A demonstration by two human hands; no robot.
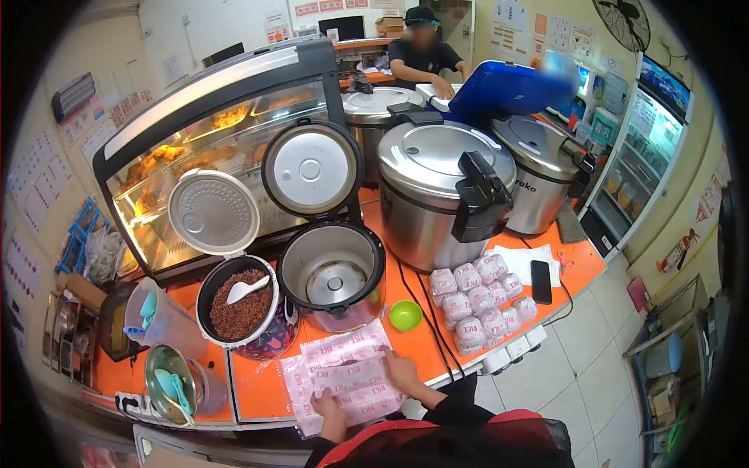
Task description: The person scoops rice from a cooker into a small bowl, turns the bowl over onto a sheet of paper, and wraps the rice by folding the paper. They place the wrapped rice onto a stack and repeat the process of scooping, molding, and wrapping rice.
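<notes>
Pink-and-white printed rice wrappers [351, 382] lie overlapping on the orange counter in front of me, some over a clear plastic sheet. My left hand [329, 412] pinches the near left part of the top wrapper. At its right edge, my right hand [401, 371] has its fingers closed on the paper. Beyond the sheets stands an open cooker of reddish-brown rice [242, 308], a white rice paddle [248, 289] resting on top. Beside it is an open rice cooker [331, 265] with a bare metal pot. A small green bowl [405, 315] sits right of the wrappers.
Wrapped rice packs [477, 300] are stacked at the right, near a black phone [540, 281]. Large steel rice cookers [437, 195] and a lit food warmer [218, 156] stand behind. Pitchers [154, 312] stand left. Black cables [425, 304] cross the counter. Another person [425, 54] works beyond.
</notes>
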